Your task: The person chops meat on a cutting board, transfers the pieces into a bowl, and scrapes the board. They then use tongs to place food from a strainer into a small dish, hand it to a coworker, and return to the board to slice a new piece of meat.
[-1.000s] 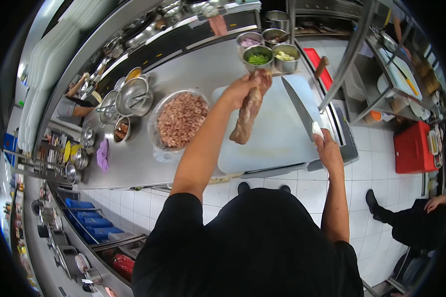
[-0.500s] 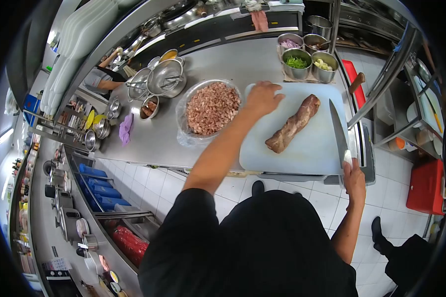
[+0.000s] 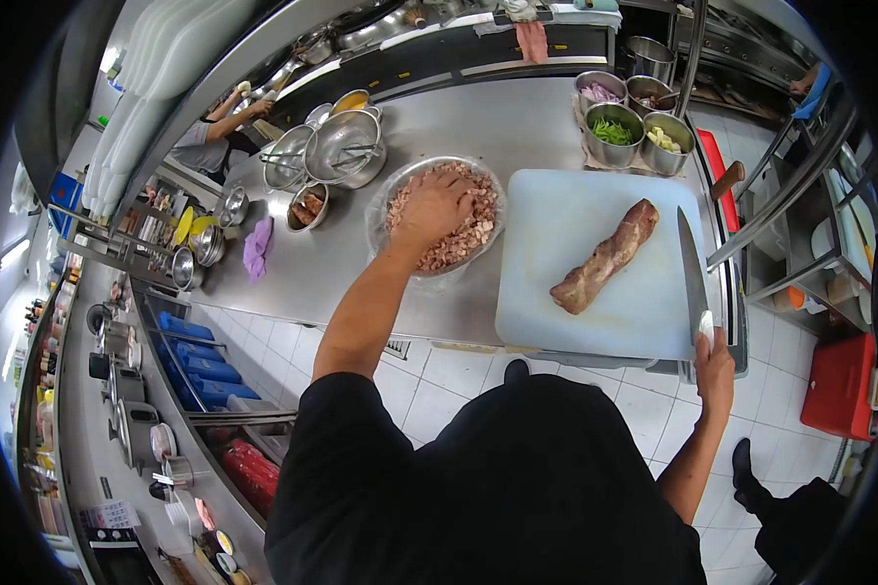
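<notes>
My left hand (image 3: 433,209) lies on top of the pink diced meat (image 3: 470,234) with its fingers spread. The meat fills a round bowl (image 3: 503,208) lined with clear plastic. My right hand (image 3: 714,369) is wrapped round the handle of a long knife (image 3: 691,268), whose blade rests along the right side of the pale cutting board (image 3: 541,219). A long, whole piece of meat (image 3: 607,257) lies diagonally on the board, apart from the blade and both hands.
Behind the board stand several metal pots, one with sliced greens (image 3: 612,131). A wooden handle (image 3: 728,182) sticks out at the board's right. Metal bowls (image 3: 345,146) and a purple cloth (image 3: 258,248) are at left. Another person's arm (image 3: 234,122) shows beyond the counter.
My left hand has moved left from the board's edge onto the diced meat. My right hand keeps hold of the knife. The view has shifted slightly.
</notes>
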Demonstrator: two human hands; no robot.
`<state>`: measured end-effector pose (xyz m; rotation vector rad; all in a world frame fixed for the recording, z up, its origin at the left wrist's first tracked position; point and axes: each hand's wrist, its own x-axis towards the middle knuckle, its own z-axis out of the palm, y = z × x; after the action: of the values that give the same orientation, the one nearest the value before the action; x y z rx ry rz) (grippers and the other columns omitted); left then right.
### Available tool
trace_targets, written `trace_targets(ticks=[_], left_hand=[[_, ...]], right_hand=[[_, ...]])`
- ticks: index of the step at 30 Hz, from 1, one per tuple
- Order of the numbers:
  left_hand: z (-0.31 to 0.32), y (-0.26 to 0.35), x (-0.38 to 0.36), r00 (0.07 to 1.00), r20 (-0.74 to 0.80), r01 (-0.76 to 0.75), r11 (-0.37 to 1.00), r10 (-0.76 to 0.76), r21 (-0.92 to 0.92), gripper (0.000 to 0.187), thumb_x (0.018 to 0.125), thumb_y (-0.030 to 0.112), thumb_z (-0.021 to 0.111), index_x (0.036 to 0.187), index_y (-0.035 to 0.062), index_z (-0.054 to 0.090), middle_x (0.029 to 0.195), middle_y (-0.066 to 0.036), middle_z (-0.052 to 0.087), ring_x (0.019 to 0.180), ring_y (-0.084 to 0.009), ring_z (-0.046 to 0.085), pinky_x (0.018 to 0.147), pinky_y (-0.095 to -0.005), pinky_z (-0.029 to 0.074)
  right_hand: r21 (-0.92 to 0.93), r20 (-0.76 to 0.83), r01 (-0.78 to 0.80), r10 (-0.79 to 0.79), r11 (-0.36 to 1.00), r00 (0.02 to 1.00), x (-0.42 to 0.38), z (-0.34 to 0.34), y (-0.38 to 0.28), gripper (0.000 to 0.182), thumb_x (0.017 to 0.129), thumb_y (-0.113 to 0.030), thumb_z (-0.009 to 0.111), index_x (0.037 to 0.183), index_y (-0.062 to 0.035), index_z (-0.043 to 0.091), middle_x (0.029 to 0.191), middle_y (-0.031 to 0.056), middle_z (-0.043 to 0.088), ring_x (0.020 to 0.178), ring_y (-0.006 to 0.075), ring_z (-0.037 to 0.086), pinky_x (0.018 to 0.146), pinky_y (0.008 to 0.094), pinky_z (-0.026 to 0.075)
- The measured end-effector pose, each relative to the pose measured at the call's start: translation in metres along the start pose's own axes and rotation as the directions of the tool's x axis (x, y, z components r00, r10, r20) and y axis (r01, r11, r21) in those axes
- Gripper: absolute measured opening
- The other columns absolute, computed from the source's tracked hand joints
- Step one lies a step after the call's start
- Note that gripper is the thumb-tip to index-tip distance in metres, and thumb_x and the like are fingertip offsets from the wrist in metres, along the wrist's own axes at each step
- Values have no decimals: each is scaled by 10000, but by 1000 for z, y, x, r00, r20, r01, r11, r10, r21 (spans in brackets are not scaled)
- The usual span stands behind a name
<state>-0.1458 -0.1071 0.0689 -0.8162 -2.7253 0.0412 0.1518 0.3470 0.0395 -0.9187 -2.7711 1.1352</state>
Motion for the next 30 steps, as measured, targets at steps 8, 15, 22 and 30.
trace_targets(ticks=[8, 15, 22, 30], left_hand=[[22, -85, 1, 996, 84, 30, 981, -14, -191, 450, 992, 414, 464, 1334, 156, 604, 1470, -134, 490, 1366, -349, 426, 1112, -514, 351], [34, -93, -4, 948, 140, 304, 943, -285, -134, 509, 1043, 420, 371, 1476, 169, 464, 1569, -105, 381, 1486, -331, 267, 1184, -569, 231], [11, -29, 10, 996, -2, 80, 951, -84, -298, 450, 998, 424, 495, 1325, 138, 611, 1430, -72, 556, 1412, -334, 403, 1177, -623, 202], [-9, 49, -20, 994, -70, -102, 971, 88, -215, 258, 909, 340, 643, 1060, 140, 705, 1298, -60, 606, 1362, -298, 443, 1177, -601, 188]], right_hand=[[-18, -19, -47, 47, 999, 999, -3, 2, -4, 357, 1002, -293, 495, 1237, -32, 555, 977, 329, 652, 955, 531, 603, 807, 541, 460], [-108, -43, -67, 63, 992, 997, -3, 2, -14, 375, 998, -305, 494, 1252, -35, 553, 961, 324, 655, 938, 516, 621, 799, 528, 467], [-89, -40, -75, 72, 993, 997, -4, 2, -13, 387, 999, -314, 492, 1265, -38, 546, 970, 327, 654, 940, 519, 619, 799, 526, 468], [-84, -25, -67, 65, 994, 998, -3, 0, -12, 382, 997, -306, 494, 1272, -46, 549, 969, 327, 652, 942, 520, 617, 801, 529, 467]])
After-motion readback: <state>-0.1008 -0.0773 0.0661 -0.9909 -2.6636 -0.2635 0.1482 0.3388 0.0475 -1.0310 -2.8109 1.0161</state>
